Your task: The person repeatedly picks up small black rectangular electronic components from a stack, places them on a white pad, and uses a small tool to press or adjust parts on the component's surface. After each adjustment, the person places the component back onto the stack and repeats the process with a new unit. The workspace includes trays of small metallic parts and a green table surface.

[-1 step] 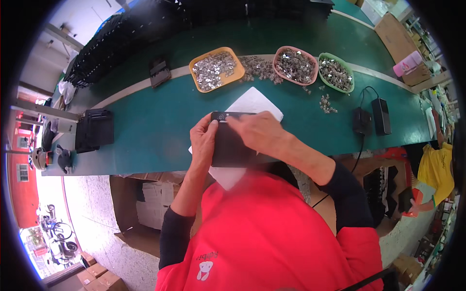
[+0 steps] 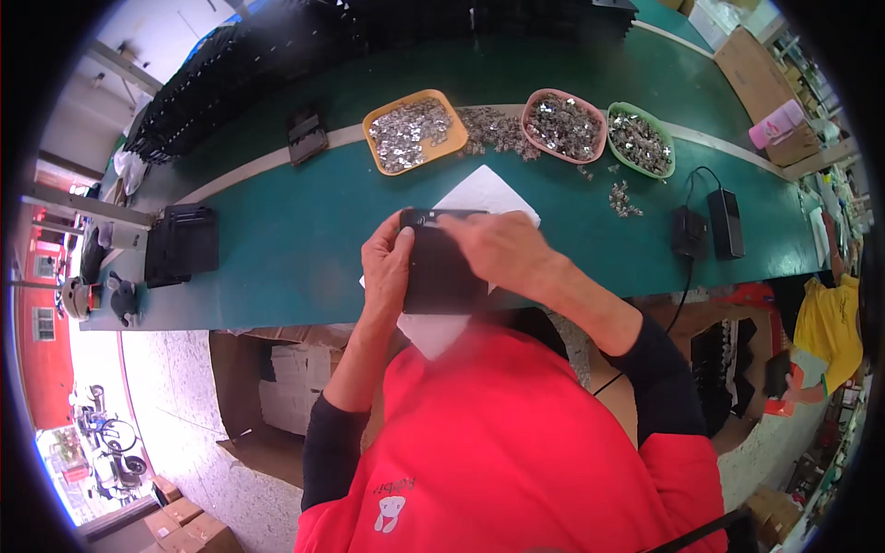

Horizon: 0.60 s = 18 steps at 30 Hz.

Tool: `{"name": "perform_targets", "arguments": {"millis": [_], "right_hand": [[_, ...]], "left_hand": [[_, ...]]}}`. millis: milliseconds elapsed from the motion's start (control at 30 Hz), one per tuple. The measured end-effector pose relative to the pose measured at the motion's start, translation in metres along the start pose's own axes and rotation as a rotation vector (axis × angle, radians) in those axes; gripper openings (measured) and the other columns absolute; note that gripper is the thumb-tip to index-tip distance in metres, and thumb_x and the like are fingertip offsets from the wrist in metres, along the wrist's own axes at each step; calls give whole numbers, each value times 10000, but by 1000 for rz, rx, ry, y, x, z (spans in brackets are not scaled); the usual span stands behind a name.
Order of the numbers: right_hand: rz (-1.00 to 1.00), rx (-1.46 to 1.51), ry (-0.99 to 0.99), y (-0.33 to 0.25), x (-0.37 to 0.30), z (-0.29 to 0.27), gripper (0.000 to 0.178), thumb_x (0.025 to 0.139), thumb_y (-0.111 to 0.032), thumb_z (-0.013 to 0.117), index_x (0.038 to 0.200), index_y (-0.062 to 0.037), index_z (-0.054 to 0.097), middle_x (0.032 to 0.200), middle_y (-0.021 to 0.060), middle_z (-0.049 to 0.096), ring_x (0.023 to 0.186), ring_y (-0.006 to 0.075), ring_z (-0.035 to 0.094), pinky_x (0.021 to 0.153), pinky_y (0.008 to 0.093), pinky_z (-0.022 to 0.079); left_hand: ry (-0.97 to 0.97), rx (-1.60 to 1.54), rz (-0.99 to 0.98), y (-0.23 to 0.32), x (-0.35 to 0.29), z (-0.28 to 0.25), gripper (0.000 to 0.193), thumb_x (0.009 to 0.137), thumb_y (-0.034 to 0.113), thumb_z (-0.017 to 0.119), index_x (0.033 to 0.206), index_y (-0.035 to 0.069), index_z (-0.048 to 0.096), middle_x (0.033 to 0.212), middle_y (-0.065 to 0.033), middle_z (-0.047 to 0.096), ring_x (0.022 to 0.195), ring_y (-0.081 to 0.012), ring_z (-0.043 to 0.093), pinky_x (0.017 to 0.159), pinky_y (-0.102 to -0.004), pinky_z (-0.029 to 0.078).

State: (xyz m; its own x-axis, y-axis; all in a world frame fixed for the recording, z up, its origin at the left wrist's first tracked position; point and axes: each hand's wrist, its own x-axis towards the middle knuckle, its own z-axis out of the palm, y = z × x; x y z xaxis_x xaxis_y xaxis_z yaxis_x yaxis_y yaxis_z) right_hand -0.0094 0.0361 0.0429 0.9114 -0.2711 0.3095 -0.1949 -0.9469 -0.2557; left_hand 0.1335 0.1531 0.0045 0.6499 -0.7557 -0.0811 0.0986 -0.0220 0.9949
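A flat black rectangular panel-like piece (image 2: 444,276) is tilted in front of me, above a white sheet (image 2: 493,192) on the bench. My left hand (image 2: 383,263) grips its left edge, thumb on the upper face. Close to its top edge is my right hand (image 2: 512,249), fingers drawn together and partly blurred. Beside those fingertips lies a small pale spot on the black piece. Whether a small part sits in the right fingers cannot be made out.
Yellow (image 2: 448,147), pink (image 2: 604,136) and green (image 2: 672,158) trays hold small shiny metal pieces, with more loose pieces (image 2: 623,199) near them. Black boxes with a cable (image 2: 725,223) stand at right; a black holder (image 2: 182,244) at left. Black parts (image 2: 240,74) are stacked behind.
My right hand has shifted slightly rightward along the top of the black piece, its fingers more blurred. My left hand keeps its grip.
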Motion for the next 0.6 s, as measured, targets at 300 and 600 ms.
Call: {"name": "perform_targets", "arguments": {"millis": [300,600], "right_hand": [[453,741,371,29,-48,-44,239,952,-72,539,1156,-22,653,620,-9,531,560,52,501,494,223,393],[360,722,-81,5,-70,-23,131,959,-85,530,988,-2,628,571,19,505,520,79,482,495,252,391]], "left_hand": [[95,745,1027,56,-26,22,308,808,-51,682,1078,92,724,899,-29,571,775,-117,580,719,-206,492],[-198,990,1016,-26,-48,-13,353,715,-4,670,1062,30,615,1030,-97,629,1046,-296,608,891,-423,484]]}}
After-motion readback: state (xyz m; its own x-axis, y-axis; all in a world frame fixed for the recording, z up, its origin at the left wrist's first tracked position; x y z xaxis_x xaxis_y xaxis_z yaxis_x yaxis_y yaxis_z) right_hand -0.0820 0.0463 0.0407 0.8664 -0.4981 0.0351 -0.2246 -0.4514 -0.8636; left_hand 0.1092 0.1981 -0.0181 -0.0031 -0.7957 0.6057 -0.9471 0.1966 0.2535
